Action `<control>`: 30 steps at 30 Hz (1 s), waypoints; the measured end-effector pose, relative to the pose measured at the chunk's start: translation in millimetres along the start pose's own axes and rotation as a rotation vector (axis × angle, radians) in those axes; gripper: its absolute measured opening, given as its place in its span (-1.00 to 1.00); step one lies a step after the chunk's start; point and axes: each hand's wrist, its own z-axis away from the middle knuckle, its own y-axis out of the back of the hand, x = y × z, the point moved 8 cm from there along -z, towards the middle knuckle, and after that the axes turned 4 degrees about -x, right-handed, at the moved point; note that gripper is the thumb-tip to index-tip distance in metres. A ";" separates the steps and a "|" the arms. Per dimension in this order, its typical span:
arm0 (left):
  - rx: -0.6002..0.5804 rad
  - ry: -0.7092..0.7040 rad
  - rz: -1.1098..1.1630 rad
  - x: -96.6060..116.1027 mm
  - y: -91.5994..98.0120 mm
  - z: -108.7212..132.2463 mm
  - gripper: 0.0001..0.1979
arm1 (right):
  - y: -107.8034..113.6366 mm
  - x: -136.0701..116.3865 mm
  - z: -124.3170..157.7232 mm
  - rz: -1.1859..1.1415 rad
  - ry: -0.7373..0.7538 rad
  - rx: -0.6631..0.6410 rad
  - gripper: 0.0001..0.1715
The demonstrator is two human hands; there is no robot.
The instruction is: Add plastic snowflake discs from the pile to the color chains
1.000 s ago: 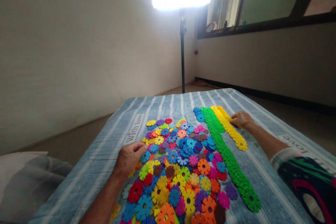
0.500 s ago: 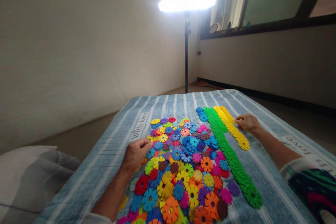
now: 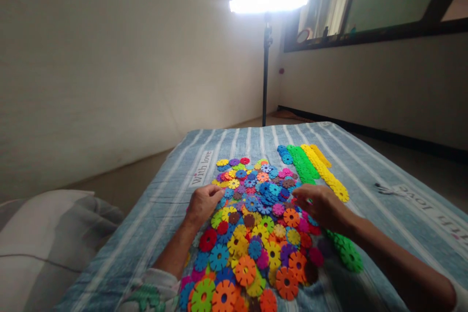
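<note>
Flower-shaped plastic discs in many colours lie in a loose pile on the striped cloth. My left hand is at the pile's left edge, thumb and forefinger pinched together; what they hold, if anything, is too small to make out. Over the right side of the pile, close to some blue discs, my right hand hovers with curved fingers slightly apart and nothing visible in them. It covers the middle of a long row of overlapping green discs. Beyond it run a long yellow row and a shorter yellow row.
Two or three blue discs form a short row beside the green ones. Behind the cloth-covered surface stands a bright lamp on a black pole. Grey and white fabric lies at the lower left.
My right hand has left the shorter yellow row and moved left over the pile. My left hand stays pinched near the pile's left edge. The view has shifted slightly.
</note>
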 end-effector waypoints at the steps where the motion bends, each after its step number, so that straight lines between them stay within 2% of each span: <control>1: -0.004 -0.006 -0.001 1.1 -0.5 0.6 -0.69 | -5.5 -22.9 3.4 0.000 0.077 -0.036 -0.80; 5: -0.016 -0.023 0.001 5.7 -3.3 2.7 -0.69 | -33.4 -96.7 19.4 0.038 0.269 -0.241 -0.91; 8: -0.021 -0.041 0.008 8.7 -6.2 3.4 -0.70 | -55.3 -127.2 27.8 0.065 0.371 -0.349 -0.92; 10: -0.024 -0.059 0.013 10.5 -8.1 3.6 -0.71 | -63.6 -131.7 26.5 0.095 0.392 -0.341 -0.92; 14: -0.030 -0.082 0.009 12.1 -11.3 4.0 -0.72 | -68.3 -118.6 12.0 0.135 0.364 -0.286 -0.80; 19: -0.038 -0.090 -0.012 11.8 -12.8 4.3 -0.72 | -63.6 -98.5 -6.6 0.211 0.190 -0.234 -0.84; 24: -0.051 -0.097 -0.030 11.7 -13.4 3.9 -0.73 | -65.2 -122.6 -6.3 0.164 0.236 -0.228 -0.84; 26: -0.051 -0.099 -0.036 11.5 -13.7 3.8 -0.72 | -71.0 -132.6 -6.4 0.157 0.268 -0.238 -0.75; 28: -0.052 -0.098 -0.031 10.9 -14.3 4.0 -0.72 | -76.6 -137.9 -8.2 0.166 0.283 -0.234 -0.66; 30: -0.053 -0.097 -0.027 10.3 -15.0 4.2 -0.72 | -80.8 -138.8 -10.9 0.175 0.282 -0.229 -0.70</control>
